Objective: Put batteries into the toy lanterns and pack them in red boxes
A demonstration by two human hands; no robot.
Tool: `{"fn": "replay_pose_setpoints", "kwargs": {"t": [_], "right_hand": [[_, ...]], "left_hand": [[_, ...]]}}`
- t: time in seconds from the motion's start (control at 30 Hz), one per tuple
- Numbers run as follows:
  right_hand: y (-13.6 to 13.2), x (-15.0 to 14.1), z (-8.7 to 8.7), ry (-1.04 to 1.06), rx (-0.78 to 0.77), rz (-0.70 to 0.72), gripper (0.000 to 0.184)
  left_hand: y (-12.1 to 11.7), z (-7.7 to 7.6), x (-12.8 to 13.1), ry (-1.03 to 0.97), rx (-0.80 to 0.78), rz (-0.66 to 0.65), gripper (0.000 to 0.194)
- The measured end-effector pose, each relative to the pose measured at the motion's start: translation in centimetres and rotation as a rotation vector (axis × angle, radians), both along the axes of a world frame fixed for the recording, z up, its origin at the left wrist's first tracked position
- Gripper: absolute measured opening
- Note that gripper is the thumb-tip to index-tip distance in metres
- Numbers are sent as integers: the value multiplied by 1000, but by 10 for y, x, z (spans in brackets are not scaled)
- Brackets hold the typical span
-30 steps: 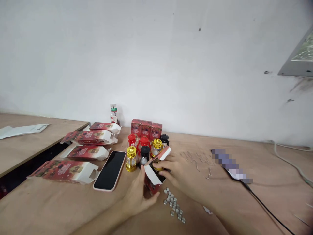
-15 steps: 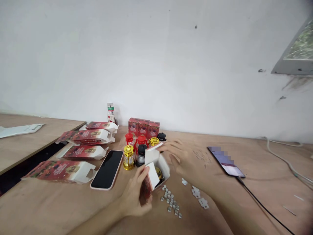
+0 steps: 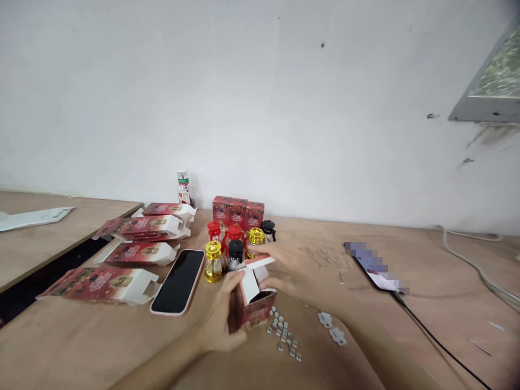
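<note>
My left hand [image 3: 221, 319] is wrapped round the left side of a small red printed cardboard box [image 3: 257, 313], holding it upright with its white flaps raised. At its open top, my right hand [image 3: 286, 271] has its fingers behind the lid flap and its thumb at the opening; motion smears it a little. What lies inside the box is hidden now. Just behind stand small lanterns: a gold lantern [image 3: 213, 262], a black lantern [image 3: 235, 254], a red lantern [image 3: 234, 234] and several more. Small silver button cells [image 3: 282, 327] lie to the right of the box.
Unfolded red cartons [image 3: 101, 283] and a phone [image 3: 179, 283] lie to the left. Closed red boxes [image 3: 238, 211] and a bottle [image 3: 183, 188] stand near the wall. Rightward are white cut-out pieces [image 3: 337, 336], thin wire-like pieces [image 3: 325, 257] and a cabled phone [image 3: 374, 268].
The box has turned more upright, its printed front now facing me and its contents out of sight. My right hand has moved from beyond the flap onto the box top.
</note>
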State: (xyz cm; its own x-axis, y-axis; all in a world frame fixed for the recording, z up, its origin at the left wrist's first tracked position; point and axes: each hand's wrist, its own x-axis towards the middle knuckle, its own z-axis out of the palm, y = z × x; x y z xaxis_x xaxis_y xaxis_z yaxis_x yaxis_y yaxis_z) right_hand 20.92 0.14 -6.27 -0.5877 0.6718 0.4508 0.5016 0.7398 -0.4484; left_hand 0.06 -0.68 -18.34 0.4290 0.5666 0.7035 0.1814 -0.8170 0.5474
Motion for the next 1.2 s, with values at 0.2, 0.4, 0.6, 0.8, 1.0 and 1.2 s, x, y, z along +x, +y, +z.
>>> {"fn": "replay_pose_setpoints", "kwargs": {"t": [0.2, 0.4, 0.6, 0.8, 1.0, 1.2], "right_hand": [[-9, -2, 11, -145, -53, 49, 37], [-11, -2, 6, -223, -117, 84, 46], [-8, -3, 2, -279, -114, 65, 45], [-19, -13, 3, -359, -99, -64, 71], [-24, -25, -11, -411, -20, -150, 83], [-24, -18, -2, -432, -59, -131, 72]], "left_hand": [[3, -4, -1, -29, -124, 3, 76], [0, 6, 3, -83, -215, 0, 84], [1, 10, 3, -84, -325, -93, 87], [4, 15, 0, 67, -339, -34, 85], [7, 18, -3, 182, -395, -4, 78], [4, 29, -1, 353, -251, 42, 80]]}}
